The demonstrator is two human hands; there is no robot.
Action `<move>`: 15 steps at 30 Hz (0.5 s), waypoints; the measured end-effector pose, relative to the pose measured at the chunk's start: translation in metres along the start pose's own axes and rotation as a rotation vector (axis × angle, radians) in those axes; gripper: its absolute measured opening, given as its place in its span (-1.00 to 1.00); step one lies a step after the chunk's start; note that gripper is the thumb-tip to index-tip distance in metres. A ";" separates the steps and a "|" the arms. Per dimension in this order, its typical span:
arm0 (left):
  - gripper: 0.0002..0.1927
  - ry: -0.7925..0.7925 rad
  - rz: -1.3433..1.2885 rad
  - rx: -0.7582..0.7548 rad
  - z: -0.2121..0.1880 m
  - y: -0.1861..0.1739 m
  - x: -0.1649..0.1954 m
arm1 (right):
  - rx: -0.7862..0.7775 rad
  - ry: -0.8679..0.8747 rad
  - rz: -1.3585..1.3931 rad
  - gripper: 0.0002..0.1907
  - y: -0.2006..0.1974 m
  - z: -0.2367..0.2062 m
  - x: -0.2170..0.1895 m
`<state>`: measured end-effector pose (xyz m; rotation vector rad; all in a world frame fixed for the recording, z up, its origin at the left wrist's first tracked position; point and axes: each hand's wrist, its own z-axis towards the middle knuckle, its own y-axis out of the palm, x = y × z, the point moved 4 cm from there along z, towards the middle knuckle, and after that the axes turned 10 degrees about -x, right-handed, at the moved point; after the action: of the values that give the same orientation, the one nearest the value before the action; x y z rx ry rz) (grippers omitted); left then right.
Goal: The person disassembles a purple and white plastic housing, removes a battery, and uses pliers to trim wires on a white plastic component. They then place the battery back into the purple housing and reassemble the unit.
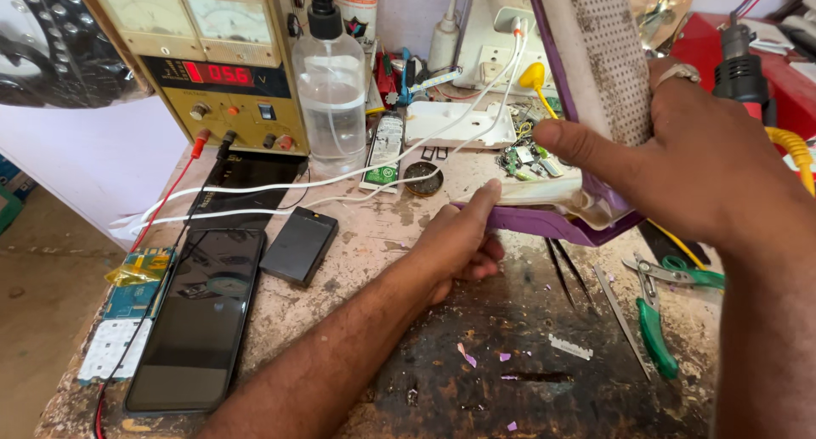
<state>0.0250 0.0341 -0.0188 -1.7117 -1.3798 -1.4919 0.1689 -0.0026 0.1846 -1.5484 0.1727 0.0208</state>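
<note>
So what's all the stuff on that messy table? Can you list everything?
Purple case: one, purple and white, opened up, back right, both hands on it.
Power supply: one, yellow with a red display, back left.
Spray bottle: one, clear with black top, beside the supply.
Smartphone: one, black, front left, face up.
Small black block: one, right of the phone.
Circuit boards: a few, blue and white, left edge.
White cables: two, running across the table.
Green-handled pliers: one, front right.
Tweezers: one, dark, under the case.
Table: one, worn, stained.
Left hand: thumb against the case's lower edge.
Right hand: gripping the raised lid.
</note>
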 end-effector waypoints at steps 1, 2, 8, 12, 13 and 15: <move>-0.28 0.018 0.045 0.017 0.000 -0.001 0.003 | -0.002 -0.043 0.034 -0.07 -0.001 0.001 -0.001; -0.27 0.036 0.089 0.035 -0.001 -0.002 0.004 | -0.004 -0.087 0.068 -0.08 -0.002 0.002 -0.002; -0.22 -0.031 0.243 0.052 0.000 -0.004 0.002 | 0.048 -0.223 0.028 -0.05 -0.005 0.009 0.004; 0.13 0.150 0.409 0.163 -0.005 -0.006 0.012 | -0.022 -0.118 -0.069 0.14 -0.006 0.009 0.000; -0.02 0.089 0.431 0.157 -0.006 -0.005 0.012 | -0.016 -0.112 -0.085 0.13 -0.007 0.008 -0.003; -0.24 -0.036 0.471 0.147 -0.012 -0.003 0.012 | -0.006 -0.104 -0.119 0.11 -0.008 0.005 -0.011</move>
<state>0.0157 0.0293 -0.0045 -1.8154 -0.9801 -1.0761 0.1600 0.0030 0.1942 -1.5574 -0.0013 0.0080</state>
